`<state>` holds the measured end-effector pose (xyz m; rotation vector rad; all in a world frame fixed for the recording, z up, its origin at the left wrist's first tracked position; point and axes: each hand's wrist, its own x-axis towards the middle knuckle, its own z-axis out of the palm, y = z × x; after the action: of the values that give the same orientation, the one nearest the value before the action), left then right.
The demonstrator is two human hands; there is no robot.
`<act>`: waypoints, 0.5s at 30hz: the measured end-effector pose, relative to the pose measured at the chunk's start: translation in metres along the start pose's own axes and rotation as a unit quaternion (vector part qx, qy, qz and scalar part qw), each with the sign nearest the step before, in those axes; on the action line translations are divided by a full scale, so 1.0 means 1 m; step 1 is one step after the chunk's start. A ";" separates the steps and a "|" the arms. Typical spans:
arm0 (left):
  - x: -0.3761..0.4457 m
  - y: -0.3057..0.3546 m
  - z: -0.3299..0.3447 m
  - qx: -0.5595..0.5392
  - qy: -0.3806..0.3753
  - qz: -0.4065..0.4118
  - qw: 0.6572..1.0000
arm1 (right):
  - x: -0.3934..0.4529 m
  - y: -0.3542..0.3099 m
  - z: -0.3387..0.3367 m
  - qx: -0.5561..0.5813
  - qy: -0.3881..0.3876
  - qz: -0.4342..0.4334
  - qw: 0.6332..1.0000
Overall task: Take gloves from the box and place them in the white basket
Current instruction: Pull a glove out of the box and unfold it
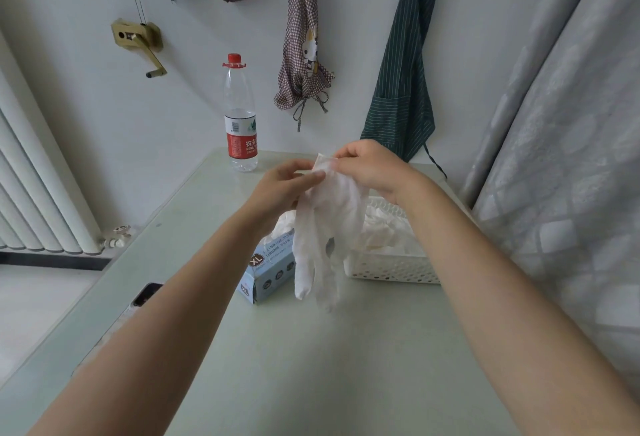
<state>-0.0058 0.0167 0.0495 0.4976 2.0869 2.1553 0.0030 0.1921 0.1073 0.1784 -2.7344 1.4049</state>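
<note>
Counter (311,366) closest to me. Both hands, left (277,186) and right (367,165), pinch the glove (329,227) cuff; it hangs fingers-down. White basket (391,269) sits just right, nearer my right hand.

Limp white glove (325,227) dangling above blue box (268,267), beside glove-filled white basket (391,271).

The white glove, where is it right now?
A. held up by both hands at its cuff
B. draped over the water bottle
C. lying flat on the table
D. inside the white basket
A: the left hand and right hand pinch the cuff of the glove, and its fingers dangle above the table.
</note>
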 end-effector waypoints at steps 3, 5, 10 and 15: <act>0.004 -0.012 -0.009 0.061 -0.058 -0.062 0.995 | 0.003 -0.006 0.003 0.002 0.051 0.011 0.999; 0.004 -0.022 -0.016 0.105 -0.103 -0.117 0.982 | 0.004 -0.009 0.003 0.016 0.072 0.014 0.997; 0.007 -0.035 -0.035 0.135 -0.095 -0.175 0.971 | 0.010 -0.008 0.005 0.057 0.091 0.032 0.994; 0.018 -0.031 -0.048 0.048 -0.097 -0.146 0.983 | 0.020 0.003 -0.007 0.106 0.147 0.054 0.982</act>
<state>-0.0417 -0.0221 0.0214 0.3676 2.0196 1.7779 -0.0171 0.1979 0.1107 -0.1596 -2.3887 1.6030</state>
